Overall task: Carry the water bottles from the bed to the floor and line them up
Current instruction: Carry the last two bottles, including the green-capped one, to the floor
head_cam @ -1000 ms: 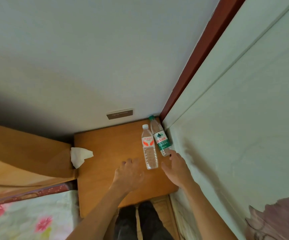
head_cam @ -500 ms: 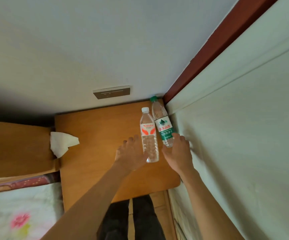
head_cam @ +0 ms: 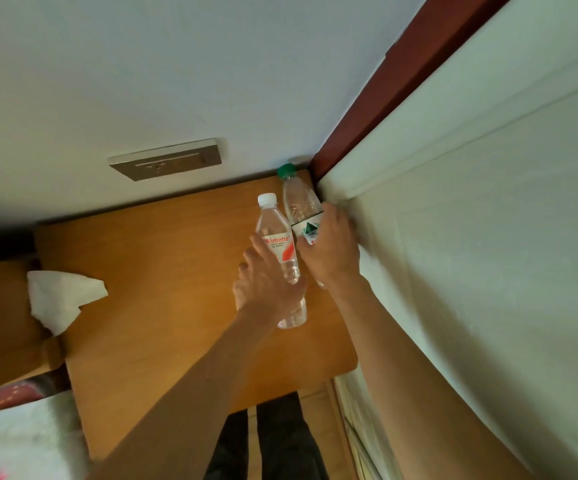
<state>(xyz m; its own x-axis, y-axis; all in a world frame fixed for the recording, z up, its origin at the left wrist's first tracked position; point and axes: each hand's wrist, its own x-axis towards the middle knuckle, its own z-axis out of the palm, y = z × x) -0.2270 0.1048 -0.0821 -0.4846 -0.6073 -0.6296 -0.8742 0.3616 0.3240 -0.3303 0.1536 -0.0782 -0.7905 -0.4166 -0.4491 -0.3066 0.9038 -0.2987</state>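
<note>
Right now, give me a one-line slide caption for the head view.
Left hand grips the white-capped bottle, right hand the green-capped bottle, both on a wooden table.

Bottles on table — tissue left

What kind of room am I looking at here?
Most likely a bedroom corner. Flowered bedding lies at lower left, near a wooden bedside table with a wall socket above it. The left hand grips the white-capped bottle and the right hand the green-capped bottle on that table.
</note>
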